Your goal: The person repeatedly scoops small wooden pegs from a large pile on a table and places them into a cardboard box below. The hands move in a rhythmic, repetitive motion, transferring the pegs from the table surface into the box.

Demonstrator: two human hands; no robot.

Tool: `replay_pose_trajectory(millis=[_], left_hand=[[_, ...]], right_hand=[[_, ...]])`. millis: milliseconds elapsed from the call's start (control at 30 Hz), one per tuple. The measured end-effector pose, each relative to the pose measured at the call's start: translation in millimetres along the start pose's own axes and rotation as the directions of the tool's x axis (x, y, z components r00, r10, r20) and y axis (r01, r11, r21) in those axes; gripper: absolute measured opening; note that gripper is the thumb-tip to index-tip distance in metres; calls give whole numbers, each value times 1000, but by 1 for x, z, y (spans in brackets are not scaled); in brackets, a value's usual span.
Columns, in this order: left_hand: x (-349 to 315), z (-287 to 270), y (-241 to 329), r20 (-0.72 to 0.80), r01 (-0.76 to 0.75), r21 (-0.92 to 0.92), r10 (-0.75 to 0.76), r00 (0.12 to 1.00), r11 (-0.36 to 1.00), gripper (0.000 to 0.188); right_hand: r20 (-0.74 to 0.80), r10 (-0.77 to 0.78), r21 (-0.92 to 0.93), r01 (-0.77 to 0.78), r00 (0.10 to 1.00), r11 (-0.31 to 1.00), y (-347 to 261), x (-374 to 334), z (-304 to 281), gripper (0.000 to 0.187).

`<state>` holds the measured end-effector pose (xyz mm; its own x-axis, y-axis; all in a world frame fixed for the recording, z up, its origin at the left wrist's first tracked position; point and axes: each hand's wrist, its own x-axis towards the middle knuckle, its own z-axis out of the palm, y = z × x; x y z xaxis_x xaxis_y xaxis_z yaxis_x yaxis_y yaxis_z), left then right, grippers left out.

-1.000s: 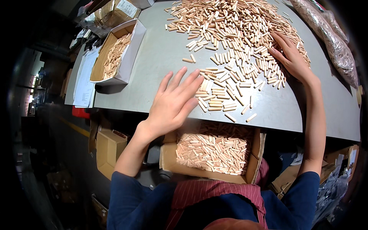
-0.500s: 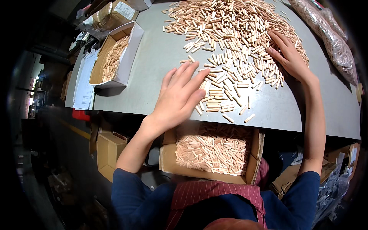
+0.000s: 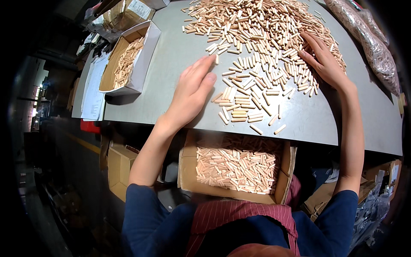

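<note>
Short wooden dowels [image 3: 257,25] lie in a large heap at the far side of the grey table, with a looser spread of single dowels [image 3: 242,101] nearer me. My left hand [image 3: 190,88] hovers over or rests on the tabletop left of this spread, its fingers stretched side by side and the thumb apart. One dowel [image 3: 217,59] is right at its index fingertip; what lies under the palm is hidden. My right hand [image 3: 323,64] rests on the heap's right flank, fingers extended over the dowels. Below the table's front edge, an open cardboard box [image 3: 235,195] holds many more dowels.
A white-sided carton [image 3: 147,55] part filled with dowels stands on the table's left, beside papers [image 3: 94,90]. A taped cardboard box [image 3: 128,17] sits behind it. Clear plastic sacks [image 3: 364,43] line the right side. Another carton [image 3: 120,167] is lower left.
My left hand has moved left and slightly away from me, off the loose dowels, and its fingers have come closer together. My right hand has hardly moved.
</note>
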<state>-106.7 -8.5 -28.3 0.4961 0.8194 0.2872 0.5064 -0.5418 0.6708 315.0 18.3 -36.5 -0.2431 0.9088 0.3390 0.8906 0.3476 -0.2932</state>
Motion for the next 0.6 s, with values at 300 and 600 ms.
replay_pose_trajectory(millis=[300, 600], left_hand=[[-9, 3, 22, 271, 173, -621, 3, 963, 764, 58], [-20, -1, 19, 99, 182, -670, -156, 983, 719, 45]], right_hand=[[34, 3, 17, -4, 999, 1000, 3, 2, -2, 70], [26, -13, 11, 12, 1000, 1000, 9, 3, 3, 68]])
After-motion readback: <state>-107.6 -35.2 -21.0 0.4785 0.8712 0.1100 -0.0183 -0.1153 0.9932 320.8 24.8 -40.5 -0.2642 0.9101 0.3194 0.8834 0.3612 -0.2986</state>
